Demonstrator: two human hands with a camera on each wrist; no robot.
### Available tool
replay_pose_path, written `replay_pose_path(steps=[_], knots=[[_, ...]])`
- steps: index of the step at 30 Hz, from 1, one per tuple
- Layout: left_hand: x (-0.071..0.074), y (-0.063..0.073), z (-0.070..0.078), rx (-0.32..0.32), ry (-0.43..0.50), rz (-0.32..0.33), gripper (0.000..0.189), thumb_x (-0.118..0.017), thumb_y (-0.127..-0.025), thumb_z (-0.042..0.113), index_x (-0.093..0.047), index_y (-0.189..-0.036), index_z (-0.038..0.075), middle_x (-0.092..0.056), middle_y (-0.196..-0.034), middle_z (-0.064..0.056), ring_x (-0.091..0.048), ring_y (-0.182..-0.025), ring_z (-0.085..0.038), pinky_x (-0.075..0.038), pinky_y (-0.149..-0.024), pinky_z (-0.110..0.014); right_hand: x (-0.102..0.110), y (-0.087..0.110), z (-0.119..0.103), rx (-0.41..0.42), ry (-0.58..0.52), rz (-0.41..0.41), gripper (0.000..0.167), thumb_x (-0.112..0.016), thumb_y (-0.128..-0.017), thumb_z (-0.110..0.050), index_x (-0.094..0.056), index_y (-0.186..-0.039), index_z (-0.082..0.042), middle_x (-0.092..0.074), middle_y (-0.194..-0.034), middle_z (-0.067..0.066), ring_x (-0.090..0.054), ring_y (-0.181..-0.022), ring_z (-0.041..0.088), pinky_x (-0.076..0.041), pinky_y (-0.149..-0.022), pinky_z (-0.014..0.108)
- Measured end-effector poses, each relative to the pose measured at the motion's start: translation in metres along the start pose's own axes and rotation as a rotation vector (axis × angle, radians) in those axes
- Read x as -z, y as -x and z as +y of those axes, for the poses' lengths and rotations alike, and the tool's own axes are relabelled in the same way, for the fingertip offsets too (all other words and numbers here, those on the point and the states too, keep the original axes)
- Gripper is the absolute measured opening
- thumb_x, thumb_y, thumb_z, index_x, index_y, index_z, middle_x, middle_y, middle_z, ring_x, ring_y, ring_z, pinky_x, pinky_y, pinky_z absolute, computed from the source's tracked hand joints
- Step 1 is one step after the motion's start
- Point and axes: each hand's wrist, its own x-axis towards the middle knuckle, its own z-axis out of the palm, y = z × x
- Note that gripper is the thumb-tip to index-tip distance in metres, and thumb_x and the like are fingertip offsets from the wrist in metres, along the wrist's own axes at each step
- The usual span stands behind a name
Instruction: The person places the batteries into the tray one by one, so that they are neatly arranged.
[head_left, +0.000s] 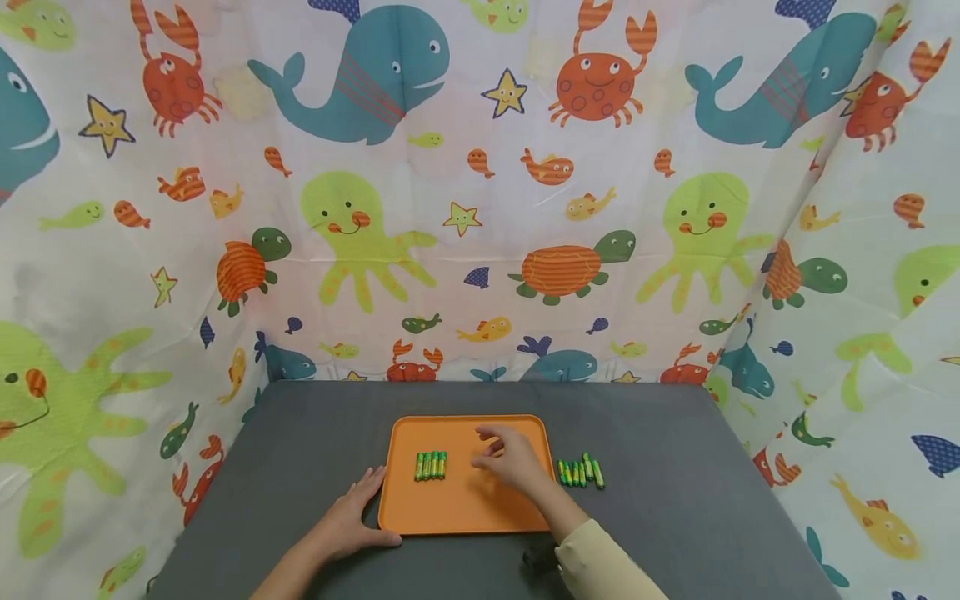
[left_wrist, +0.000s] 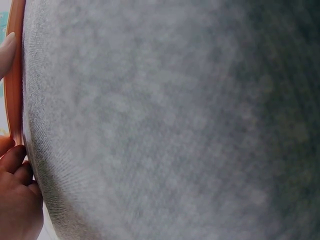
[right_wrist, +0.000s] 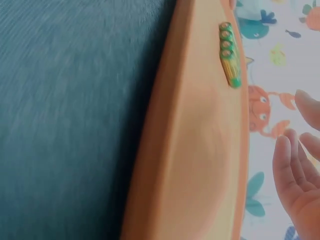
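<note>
An orange tray (head_left: 465,521) lies on the grey table. My left hand (head_left: 348,512) touches its near-left corner, fingers along the left edge and thumb by the front edge. The left wrist view shows this hand's fingers (left_wrist: 15,162) against the tray's rim (left_wrist: 15,100). Several green and yellow batteries (head_left: 431,466) stand side by side in a row on the tray's left half. Over the right half hovers my right hand (head_left: 513,462), fingers loosely bent and apart from the thumb. In the right wrist view nothing shows between its fingers (right_wrist: 287,167).
Several more green batteries (head_left: 575,473) are grouped on the table (head_left: 660,500) just right of the tray. A small dark object (head_left: 538,557) is by the right sleeve. A curtain (head_left: 480,275) printed with sea animals surrounds the table's back and sides.
</note>
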Motion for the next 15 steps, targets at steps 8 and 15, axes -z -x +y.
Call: replay_pose_path(steps=[8,15], knots=[[-0.002,0.000,-0.001,-0.005,-0.015,0.009,0.121,-0.086,-0.070,0.060,-0.023,-0.162,0.013,-0.023,-0.167,-0.013,-0.014,-0.155,-0.041,-0.015,-0.118,-0.070,0.028,0.011,0.005,0.056,0.044,0.044,0.048,-0.080,-0.088,-0.017,-0.065,-0.133,-0.014,-0.065,-0.125,0.015,-0.064,-0.092,0.020,-0.056,-0.072,0.026],[-0.003,0.001,-0.001,0.016,-0.025,0.008,0.122,-0.086,-0.069,0.060,-0.022,-0.163,0.014,-0.022,-0.168,-0.013,-0.014,-0.154,-0.042,-0.016,-0.116,-0.073,0.049,0.021,0.011,0.074,0.074,0.123,0.048,-0.083,-0.084,-0.015,-0.067,-0.130,-0.014,-0.068,-0.119,0.012,-0.065,-0.088,0.018,-0.055,-0.067,0.024]])
